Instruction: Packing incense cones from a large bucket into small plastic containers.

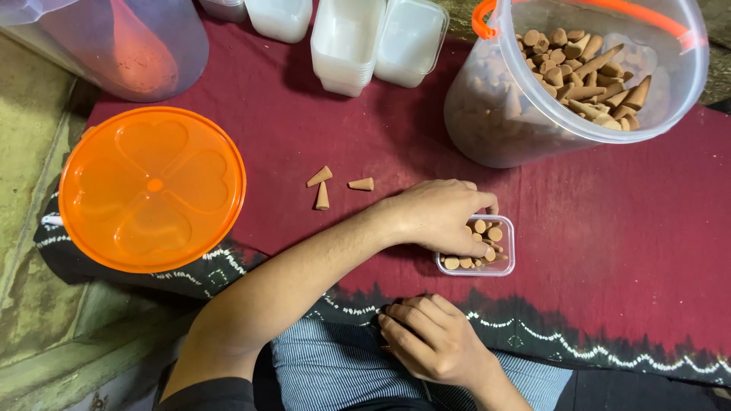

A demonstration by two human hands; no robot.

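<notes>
Small box [502, 266] approx. half full of cones; left hand [442, 217] presses them, grip curled on some. Right hand [430, 339] at 6 o'clock, maybe empty. Three loose cones [323, 196] at 9 o'clock, big bucket [533, 114] full.

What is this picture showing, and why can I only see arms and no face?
The camera sits on the person's head and looks down, so you see only their own two arms. They sit at a dark red cloth. The left hand reaches into a small clear box of little brown cones. The right hand rests on their lap, holding nothing I can see. A big tub holds many more cones. Three loose cones lie beside an orange lid.
</notes>
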